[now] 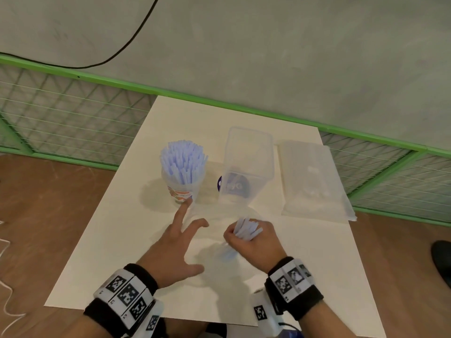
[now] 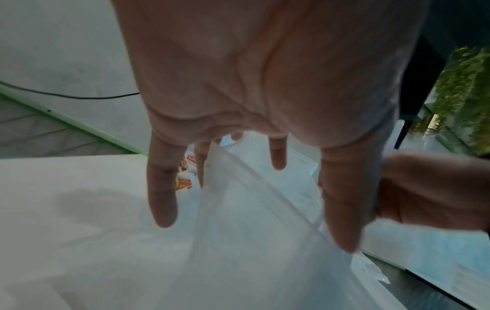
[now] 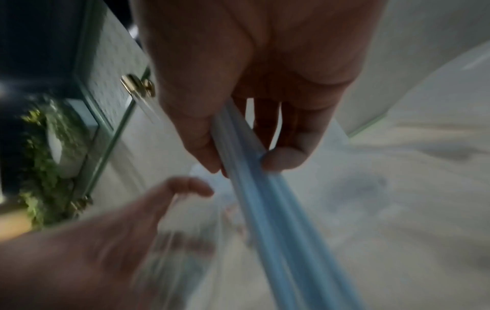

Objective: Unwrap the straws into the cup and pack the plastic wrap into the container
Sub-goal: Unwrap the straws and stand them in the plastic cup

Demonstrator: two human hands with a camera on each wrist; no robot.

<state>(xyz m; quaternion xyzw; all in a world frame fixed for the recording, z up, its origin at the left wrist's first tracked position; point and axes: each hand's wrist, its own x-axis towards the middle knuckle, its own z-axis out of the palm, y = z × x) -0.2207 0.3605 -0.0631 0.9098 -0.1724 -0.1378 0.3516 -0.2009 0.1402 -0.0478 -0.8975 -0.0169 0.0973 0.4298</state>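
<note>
Pale blue straws (image 1: 245, 230), a small bunch of them, sit in our right hand (image 1: 253, 240), whose fingers (image 3: 285, 157) and thumb are curled round the bundle near its upper end; in the head view the cut ends fan out above the fist and the rest runs down toward the white worktop (image 1: 317, 252). The bundle's long axis is steeply tilted, top end leaning away from us toward the clear plastic container (image 1: 246, 167). A thin clear plastic wrap (image 2: 238, 230) trails off the lower part of the bunch; whether it has fully come free we cannot tell through the blur.

Our left hand (image 1: 175, 247) is spread wide, fingers straight, holding nothing. In the left wrist view the wrap passes just under its fingers, touching or nearly so.

What matters for the coming move, as we judge it, is that the printed paper cup (image 1: 181, 189), already packed with upright blue straws, stands ahead and to the left of the gripped bunch, nearer the left hand, whose index fingertip almost reaches its base. The container stands directly ahead of the right hand, with a stack of clear flat sleeves (image 1: 314, 181) just beside it on the right. So the straws must cross leftward while the wrap goes forward.
</note>
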